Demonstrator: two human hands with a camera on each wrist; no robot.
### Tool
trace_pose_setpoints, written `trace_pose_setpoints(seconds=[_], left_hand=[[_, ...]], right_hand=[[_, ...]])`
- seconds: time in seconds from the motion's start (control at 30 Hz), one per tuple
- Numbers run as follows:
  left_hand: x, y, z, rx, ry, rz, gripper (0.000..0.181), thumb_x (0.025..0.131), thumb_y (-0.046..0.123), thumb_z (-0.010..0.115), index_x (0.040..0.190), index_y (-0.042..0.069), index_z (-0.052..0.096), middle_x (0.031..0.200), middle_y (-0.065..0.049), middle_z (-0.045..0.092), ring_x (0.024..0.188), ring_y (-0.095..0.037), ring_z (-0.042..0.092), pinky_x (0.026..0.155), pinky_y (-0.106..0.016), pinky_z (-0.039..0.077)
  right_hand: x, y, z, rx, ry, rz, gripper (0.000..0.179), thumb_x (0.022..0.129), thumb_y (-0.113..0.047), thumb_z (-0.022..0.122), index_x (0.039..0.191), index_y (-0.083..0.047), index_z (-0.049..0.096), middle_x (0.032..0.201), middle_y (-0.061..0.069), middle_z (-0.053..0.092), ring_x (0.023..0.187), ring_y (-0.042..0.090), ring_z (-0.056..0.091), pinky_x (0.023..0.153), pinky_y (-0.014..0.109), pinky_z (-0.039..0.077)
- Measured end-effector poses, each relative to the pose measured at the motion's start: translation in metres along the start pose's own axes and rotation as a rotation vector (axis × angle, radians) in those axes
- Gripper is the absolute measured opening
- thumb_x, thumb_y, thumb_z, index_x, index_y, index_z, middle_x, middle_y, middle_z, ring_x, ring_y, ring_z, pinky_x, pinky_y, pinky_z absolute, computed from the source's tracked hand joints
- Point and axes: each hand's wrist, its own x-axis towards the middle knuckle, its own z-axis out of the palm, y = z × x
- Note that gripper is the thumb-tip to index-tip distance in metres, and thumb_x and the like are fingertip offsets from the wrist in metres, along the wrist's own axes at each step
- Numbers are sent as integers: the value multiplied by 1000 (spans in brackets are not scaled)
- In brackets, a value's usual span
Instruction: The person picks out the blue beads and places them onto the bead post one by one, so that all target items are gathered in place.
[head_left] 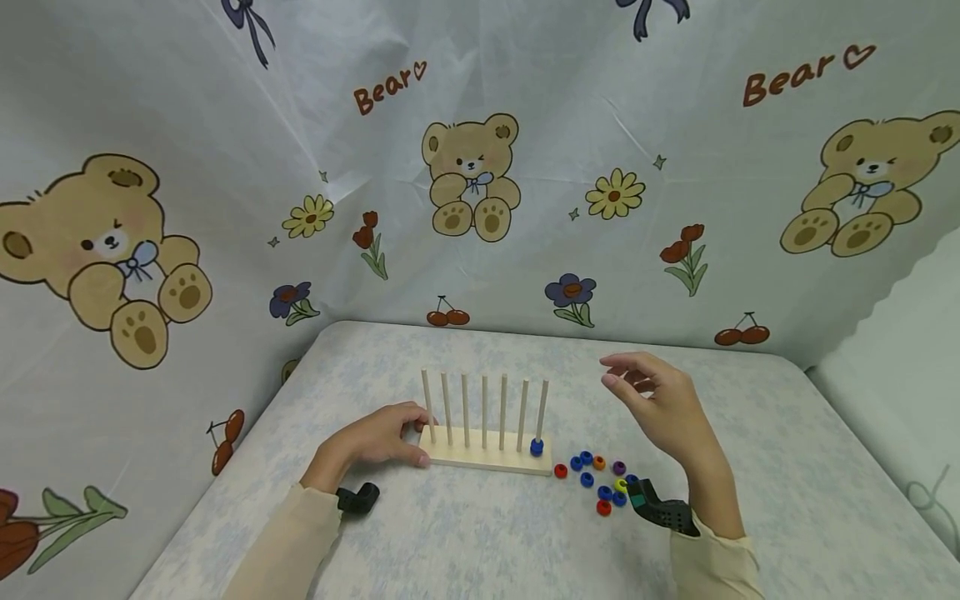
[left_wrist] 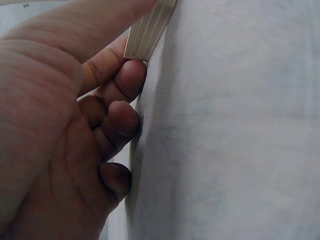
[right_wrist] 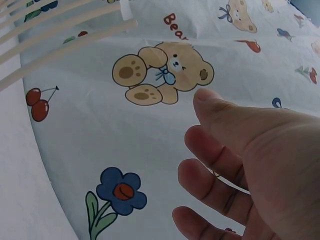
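A pale wooden peg board (head_left: 480, 457) with a row of several upright pegs stands on the table. Blue beads (head_left: 537, 447) sit low on its rightmost peg; the other pegs are bare. My left hand (head_left: 382, 435) grips the board's left end, thumb at the front and fingers behind. In the left wrist view, the layered wood end (left_wrist: 147, 37) shows between thumb and index finger. Raised to the right of the pegs, my right hand (head_left: 660, 408) has relaxed, slightly bent fingers with nothing between them. The right wrist view shows the peg tips (right_wrist: 127, 25) left of this hand (right_wrist: 235, 165).
Loose beads lie right of the board: several blue (head_left: 587, 479), red (head_left: 603, 507), an orange one (head_left: 598, 462), a purple one (head_left: 618, 467) and a yellow one (head_left: 620, 484). A printed bear curtain (head_left: 525, 275) hangs behind the table (head_left: 465, 542).
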Motion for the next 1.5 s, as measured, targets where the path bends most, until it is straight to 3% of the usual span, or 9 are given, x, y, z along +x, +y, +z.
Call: trace_pose_setpoints(seconds=[0.47, 0.73, 0.97, 1.23, 1.5], left_hand=[[6, 4, -2, -27, -5, 24, 46, 75, 46, 87, 110, 29, 64, 104, 3, 56, 94, -18, 48, 82, -36, 39], [7, 5, -2, -26, -2, 14, 49, 74, 45, 87, 113, 28, 64, 105, 3, 57, 94, -18, 48, 83, -35, 40], [5, 2, -3, -13, 10, -7, 48, 72, 49, 87, 111, 34, 64, 104, 7, 56, 93, -16, 48, 84, -35, 39], [0, 3, -2, -22, 10, -4, 45, 73, 47, 88, 109, 32, 64, 102, 4, 57, 90, -17, 47, 80, -34, 39], [-1, 2, 0, -13, 11, 0, 45, 72, 47, 88, 108, 32, 64, 100, 3, 56, 88, -17, 47, 78, -34, 39]], right_hand=[[-7, 21, -22, -71, -33, 96, 26, 98, -24, 66, 122, -13, 69, 98, 1, 70, 83, 2, 59, 78, 8, 45], [-12, 29, -27, -91, -113, 167, 28, 99, -30, 65, 121, -14, 69, 97, 2, 70, 86, 15, 63, 76, 16, 50], [-18, 34, -32, -82, -209, 220, 30, 100, -33, 63, 123, -14, 68, 95, 4, 67, 91, 23, 65, 71, 23, 52], [-35, 46, -33, -112, -260, 266, 33, 100, -36, 63, 123, -13, 68, 94, 2, 68, 90, 20, 65, 70, 26, 51], [-54, 63, -24, -50, -293, 319, 32, 99, -38, 63, 121, -15, 68, 96, 5, 70, 88, 16, 63, 68, 26, 51]])
